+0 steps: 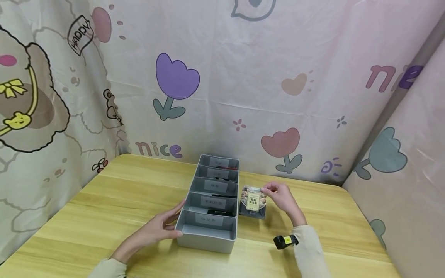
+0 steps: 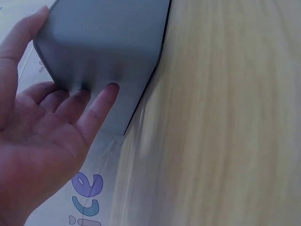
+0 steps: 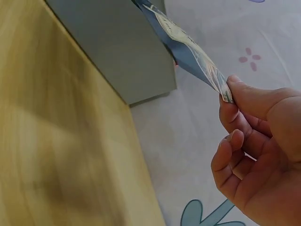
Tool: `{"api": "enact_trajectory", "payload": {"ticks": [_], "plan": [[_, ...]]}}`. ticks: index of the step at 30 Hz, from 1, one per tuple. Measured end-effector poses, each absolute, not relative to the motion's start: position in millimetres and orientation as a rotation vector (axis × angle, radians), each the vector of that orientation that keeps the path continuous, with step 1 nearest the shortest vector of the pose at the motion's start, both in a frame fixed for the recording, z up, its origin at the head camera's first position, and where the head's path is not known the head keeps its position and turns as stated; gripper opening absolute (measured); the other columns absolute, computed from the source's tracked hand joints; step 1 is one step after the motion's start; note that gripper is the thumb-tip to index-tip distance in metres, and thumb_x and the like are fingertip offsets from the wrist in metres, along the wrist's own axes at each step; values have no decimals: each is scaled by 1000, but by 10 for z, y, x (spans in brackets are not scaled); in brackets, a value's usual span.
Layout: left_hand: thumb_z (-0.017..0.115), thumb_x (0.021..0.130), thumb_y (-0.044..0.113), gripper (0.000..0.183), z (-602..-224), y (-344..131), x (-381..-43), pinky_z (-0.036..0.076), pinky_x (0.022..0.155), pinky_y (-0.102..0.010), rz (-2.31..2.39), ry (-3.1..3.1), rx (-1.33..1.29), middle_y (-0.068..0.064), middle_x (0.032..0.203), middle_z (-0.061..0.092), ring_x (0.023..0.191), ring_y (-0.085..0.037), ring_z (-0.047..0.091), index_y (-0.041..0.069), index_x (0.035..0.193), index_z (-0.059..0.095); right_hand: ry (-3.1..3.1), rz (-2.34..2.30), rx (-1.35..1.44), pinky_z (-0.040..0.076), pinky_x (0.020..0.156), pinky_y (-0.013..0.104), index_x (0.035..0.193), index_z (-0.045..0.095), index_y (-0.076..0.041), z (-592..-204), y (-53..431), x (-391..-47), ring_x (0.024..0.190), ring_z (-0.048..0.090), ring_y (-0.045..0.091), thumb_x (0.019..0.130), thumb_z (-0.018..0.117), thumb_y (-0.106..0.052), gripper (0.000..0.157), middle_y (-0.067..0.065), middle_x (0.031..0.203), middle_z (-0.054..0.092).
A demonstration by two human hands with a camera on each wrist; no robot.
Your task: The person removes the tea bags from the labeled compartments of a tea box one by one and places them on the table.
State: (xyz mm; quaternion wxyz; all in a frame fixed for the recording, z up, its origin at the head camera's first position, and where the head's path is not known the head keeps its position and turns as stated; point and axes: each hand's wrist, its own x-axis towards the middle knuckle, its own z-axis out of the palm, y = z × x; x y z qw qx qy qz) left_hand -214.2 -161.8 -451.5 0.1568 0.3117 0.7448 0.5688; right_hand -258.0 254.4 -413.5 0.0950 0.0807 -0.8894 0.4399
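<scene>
My right hand [image 1: 283,197] pinches the upper right corner of a tea bag packet [image 1: 252,202] between thumb and forefinger. The packet has a dark base, a picture and a pale yellow label; in the right wrist view the packet [image 3: 188,49] is seen nearly edge-on, raised off the table. It hangs beside the right wall of a long grey divided box [image 1: 205,243]. At the box's near left corner, my left hand [image 1: 156,229] rests its fingers against the side wall, thumb at the front corner. The left wrist view shows those fingertips [image 2: 112,89] touching the grey wall.
The box has several compartments in a row, with paper labels [image 1: 208,220] on the dividers. Dark packets [image 1: 220,212] lie in some of them; the nearest compartment shows its bare floor. A printed curtain [image 1: 222,77] hangs behind the wooden table [image 1: 121,193].
</scene>
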Motion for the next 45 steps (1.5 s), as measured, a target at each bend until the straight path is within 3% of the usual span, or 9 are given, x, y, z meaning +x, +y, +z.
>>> {"api": "enact_trajectory", "payload": {"ticks": [11,17,20,24,27,42,45], "plan": [[66,91,9,81,-4511,-1621,-2134,35,102,-52,1621,2153,884,-30,154,11,134,-50,24,3,154,14,-2681,1302,238,40,59,26,83,68,-1,-4242,2530,-2592,67,47,15,90,66,-5,9,2,74,60],[66,91,7,80,-4509,-1626,-2123,37,101,-52,1626,2154,911,-30,153,11,134,-50,24,0,152,15,-2737,1271,251,43,59,27,85,72,-1,-4335,2515,-2585,67,50,13,90,68,-8,8,1,77,66],[67,90,8,80,-4512,-1634,-2114,41,101,-45,1625,2164,914,-30,153,12,133,-50,25,-2,152,17,-2751,1250,255,45,62,28,88,74,-2,-4370,2507,-2583,71,54,13,90,68,-9,10,2,82,69],[67,90,7,80,-4518,-1635,-2110,43,98,-25,1627,2164,912,-30,153,13,133,-49,26,-2,151,17,-2760,1241,230,47,64,29,88,75,-3,-4392,2505,-2597,73,57,13,90,68,-9,9,2,83,70],[68,90,7,80,-4514,-1629,-2112,42,96,-20,1631,2169,902,-30,153,14,133,-48,26,-3,151,17,-2777,1234,221,47,64,30,89,75,-5,-4405,2516,-2619,73,56,13,90,68,-10,8,0,83,69],[69,89,9,80,-4520,-1611,-2123,44,99,-41,1603,2224,907,-31,152,16,132,-48,28,-5,150,19,-2804,1272,198,45,63,29,87,73,-5,-4470,2522,-2641,72,54,17,89,69,-8,5,-1,78,65],[69,89,9,80,-4516,-1612,-2132,45,99,-35,1599,2219,913,-31,152,16,132,-48,28,-5,150,18,-2780,1267,228,45,62,29,85,73,-7,-4474,2523,-2628,71,53,16,88,70,-8,5,-3,78,65]]}}
